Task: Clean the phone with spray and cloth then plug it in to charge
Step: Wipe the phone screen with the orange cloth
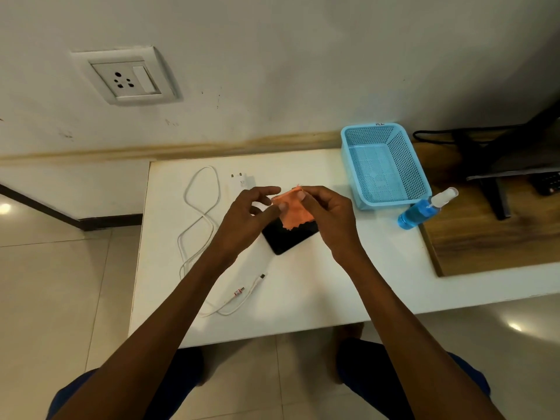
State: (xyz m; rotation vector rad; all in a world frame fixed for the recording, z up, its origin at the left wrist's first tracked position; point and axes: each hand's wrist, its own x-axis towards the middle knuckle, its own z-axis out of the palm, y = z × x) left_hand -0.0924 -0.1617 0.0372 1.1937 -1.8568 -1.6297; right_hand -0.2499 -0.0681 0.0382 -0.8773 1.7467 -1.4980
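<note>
- Head view, the only one here: both hands are up over the white worktop (303,298), pinching a small orange cloth (295,209) between them. The left hand (251,216) has thumb and fingertips on its left edge, and the right hand (325,213) holds the top corner. Looks like it's being unfolded or straightened for wiping.
- The phone (288,237) lies flat and dark on the worktop right under the cloth, partly covered by it and the hands.
- The spray bottle (421,209) with blue liquid lies tipped on its side, just beside the blue basket (385,165) and near the worktop's right edge. My guess: it could roll off or leak if the cap isn't tight — can't tell if it is.
- The white cable (200,225) loops along the left, with its small plug end (263,276) near the left forearm. A sleeve-less arm sweeping back could easily drag it off the edge.
- The charger brick (242,181) sits behind the hands, and the wall socket (127,78) is up on the left — quite a reach, so the cable might pull the phone when plugged.
- Writing: a tiny dark mark on the basket's back rim and faint print on the brick — neither is readable. No brand visible.
</note>
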